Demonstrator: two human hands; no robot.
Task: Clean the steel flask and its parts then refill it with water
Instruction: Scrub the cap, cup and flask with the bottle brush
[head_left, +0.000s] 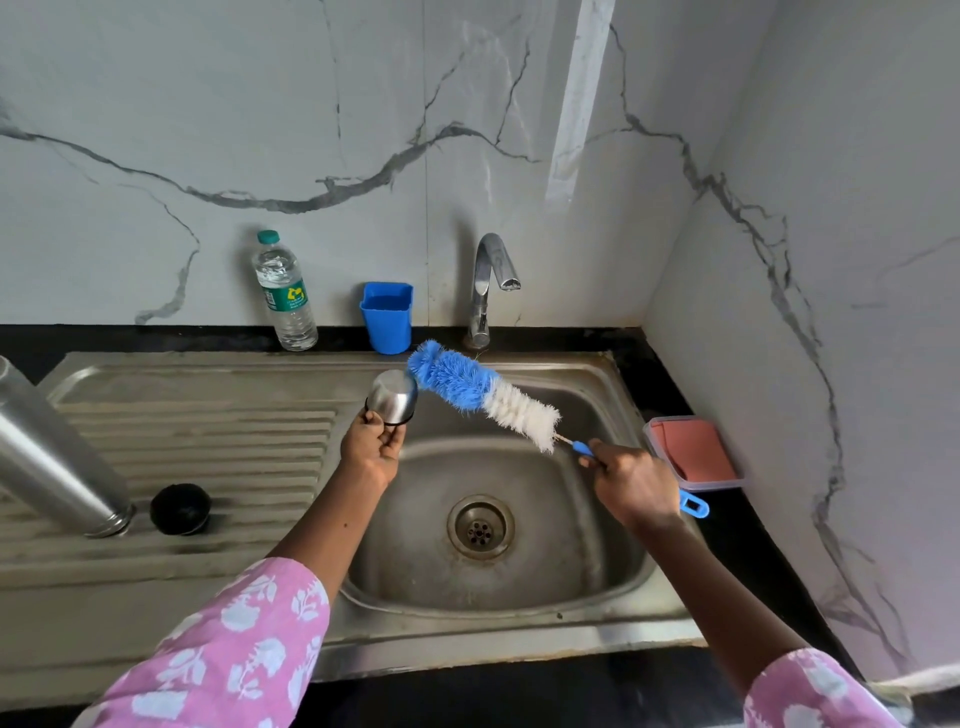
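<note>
My left hand (373, 447) holds a small steel flask cup (393, 398) by its rim over the left edge of the sink bowl (597, 551). My right hand (631, 480) grips the blue handle of a bottle brush (483, 393), whose blue and white bristles point up-left, the blue tip touching the cup. The steel flask body (49, 457) stands upside down on the ribbed drainboard (208, 441) at the far left. A black round stopper (181, 508) lies beside it.
A steel tap (488, 283) stands behind the bowl with no water running. A plastic water bottle (284, 291) and a blue cup-shaped holder (387, 317) stand at the back wall. A clear box with a pink cloth (693, 453) sits right of the sink.
</note>
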